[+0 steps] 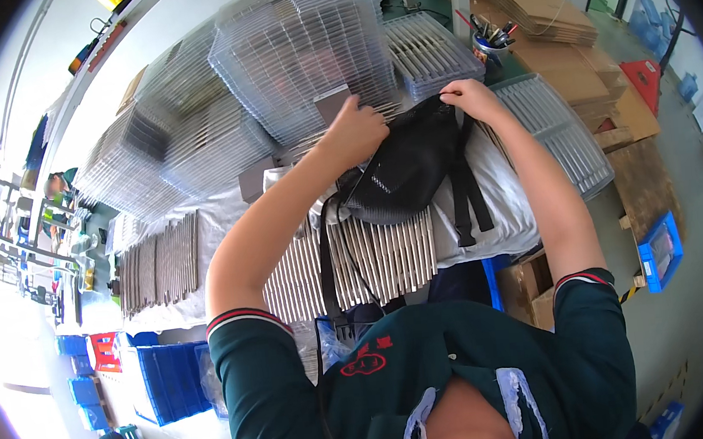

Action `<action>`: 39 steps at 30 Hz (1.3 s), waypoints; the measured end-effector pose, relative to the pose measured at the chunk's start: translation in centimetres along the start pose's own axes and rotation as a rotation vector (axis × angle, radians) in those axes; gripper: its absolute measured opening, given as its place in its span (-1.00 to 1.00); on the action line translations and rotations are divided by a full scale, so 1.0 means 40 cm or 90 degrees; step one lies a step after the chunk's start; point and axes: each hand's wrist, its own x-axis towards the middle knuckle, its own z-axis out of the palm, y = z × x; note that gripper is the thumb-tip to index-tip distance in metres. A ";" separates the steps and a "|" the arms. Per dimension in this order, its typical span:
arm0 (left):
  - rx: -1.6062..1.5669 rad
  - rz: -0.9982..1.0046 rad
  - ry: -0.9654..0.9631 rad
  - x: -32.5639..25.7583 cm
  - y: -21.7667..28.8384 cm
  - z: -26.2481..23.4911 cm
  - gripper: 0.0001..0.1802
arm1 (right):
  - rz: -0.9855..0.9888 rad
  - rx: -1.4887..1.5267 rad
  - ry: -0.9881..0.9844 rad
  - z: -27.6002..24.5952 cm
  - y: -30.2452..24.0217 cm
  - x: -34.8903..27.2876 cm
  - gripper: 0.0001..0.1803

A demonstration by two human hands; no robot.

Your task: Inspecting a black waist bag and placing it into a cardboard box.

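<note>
A black waist bag (415, 168) lies on top of the rows of metal rods, its straps and buckle hanging toward me over the near edge. My right hand (472, 98) pinches the bag's upper right corner between thumb and fingers. At its upper left edge is my left hand (356, 133), with the fingers curled in against the bag; what exactly the fingertips grip is partly hidden. Beneath the bag, slim metal rods (388, 254) lie side by side on a white cloth. A thin dark cord runs down past the bag's left side.
Tall stacks of clear plastic trays (300, 61) stand behind my hands. More trays (557, 130) lie to the right, near a pen cup (493, 37) and flattened cardboard (537, 2). Further rods (159, 265) lie at left, above a blue crate (169, 382). Other people work far left.
</note>
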 end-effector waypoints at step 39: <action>-0.188 -0.270 0.398 -0.241 0.097 0.053 -0.89 | -0.384 -0.293 0.074 0.045 -0.247 -0.067 -0.85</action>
